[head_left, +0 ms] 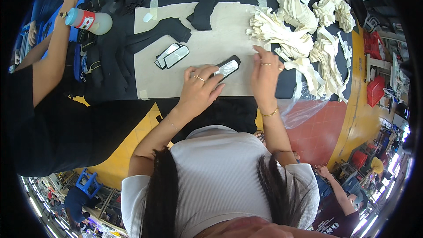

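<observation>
A long, rounded black piece with a shiny silver-white panel lies at a slant on the pale work sheet. My left hand is over its near end, fingers spread and curved, fingertips touching it or just beside it. To the right, my right hand is raised near the cream fabric strips, thumb and index finger close together. Whether something small is between them cannot be made out. Two or so similar black-edged silver pieces overlap further left on the sheet.
Bundles of cream fabric strips cover the table's right side, above a clear plastic bag. Black fabric strips lie left and at the back. At far left, a co-worker's arm reaches past a bottle with a blue cap.
</observation>
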### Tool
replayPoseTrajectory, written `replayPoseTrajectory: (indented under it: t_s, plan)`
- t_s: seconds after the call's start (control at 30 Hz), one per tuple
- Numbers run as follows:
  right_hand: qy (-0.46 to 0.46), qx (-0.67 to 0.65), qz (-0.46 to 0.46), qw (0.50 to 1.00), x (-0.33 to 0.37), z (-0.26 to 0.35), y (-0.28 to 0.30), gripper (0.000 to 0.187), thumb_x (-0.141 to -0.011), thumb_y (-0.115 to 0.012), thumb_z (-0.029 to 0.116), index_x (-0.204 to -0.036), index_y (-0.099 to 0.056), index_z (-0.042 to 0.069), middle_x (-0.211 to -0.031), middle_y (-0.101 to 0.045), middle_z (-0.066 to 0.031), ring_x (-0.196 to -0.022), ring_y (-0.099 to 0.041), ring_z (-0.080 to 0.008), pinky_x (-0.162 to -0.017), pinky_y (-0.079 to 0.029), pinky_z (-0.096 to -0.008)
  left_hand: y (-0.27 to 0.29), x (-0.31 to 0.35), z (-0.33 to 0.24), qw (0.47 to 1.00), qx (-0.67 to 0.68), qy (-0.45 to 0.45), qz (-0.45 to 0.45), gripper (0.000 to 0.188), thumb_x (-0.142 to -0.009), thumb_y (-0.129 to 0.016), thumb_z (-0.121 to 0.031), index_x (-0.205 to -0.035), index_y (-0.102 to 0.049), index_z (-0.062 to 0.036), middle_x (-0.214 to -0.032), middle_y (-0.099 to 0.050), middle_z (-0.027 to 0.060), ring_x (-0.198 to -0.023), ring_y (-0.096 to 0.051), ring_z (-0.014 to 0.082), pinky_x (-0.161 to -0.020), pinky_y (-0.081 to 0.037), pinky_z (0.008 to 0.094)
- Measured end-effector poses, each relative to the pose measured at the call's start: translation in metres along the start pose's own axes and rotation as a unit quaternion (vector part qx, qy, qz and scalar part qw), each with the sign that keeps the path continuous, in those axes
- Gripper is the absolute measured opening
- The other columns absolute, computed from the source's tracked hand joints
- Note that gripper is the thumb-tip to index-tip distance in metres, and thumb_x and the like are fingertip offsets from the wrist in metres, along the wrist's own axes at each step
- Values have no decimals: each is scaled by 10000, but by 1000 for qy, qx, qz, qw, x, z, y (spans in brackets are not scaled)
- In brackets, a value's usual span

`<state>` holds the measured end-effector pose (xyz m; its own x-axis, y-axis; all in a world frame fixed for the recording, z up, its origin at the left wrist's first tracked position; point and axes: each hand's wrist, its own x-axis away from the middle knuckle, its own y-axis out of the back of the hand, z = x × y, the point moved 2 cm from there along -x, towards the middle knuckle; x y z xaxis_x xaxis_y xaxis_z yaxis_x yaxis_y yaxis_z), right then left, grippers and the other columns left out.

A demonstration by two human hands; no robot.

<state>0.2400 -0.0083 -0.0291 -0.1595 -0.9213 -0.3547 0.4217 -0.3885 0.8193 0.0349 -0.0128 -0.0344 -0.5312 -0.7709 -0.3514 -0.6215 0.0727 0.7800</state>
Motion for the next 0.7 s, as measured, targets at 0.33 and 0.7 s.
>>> replayPoseTrajectory:
  t_s: [0.33, 0.7]
  plan:
    - [-14, 22, 31, 999, 6, -40, 30, 268, -840, -744, 102, -1100, -714, 45, -1018, -599, -109, -953, -568, -296, -881, -452, -403, -5, -13, -5, 995, -24, 93, -7, 396, -795, -803, -225, -1133, -699, -46, -993, -587, 42, -918, -531, 245, -827, -382, 396]
    - [-177, -166, 75, 967, 9, -39, 34, 149, -876, -726, 73, -1002, -715, -5, -904, -661, -122, -727, -652, -223, -656, -505, -316, -8, -13, -3, 991, 34, 119, -40, 299, -777, -807, -178, -1027, -681, -74, -984, -617, 54, -941, -567, 263, -820, -403, 399]
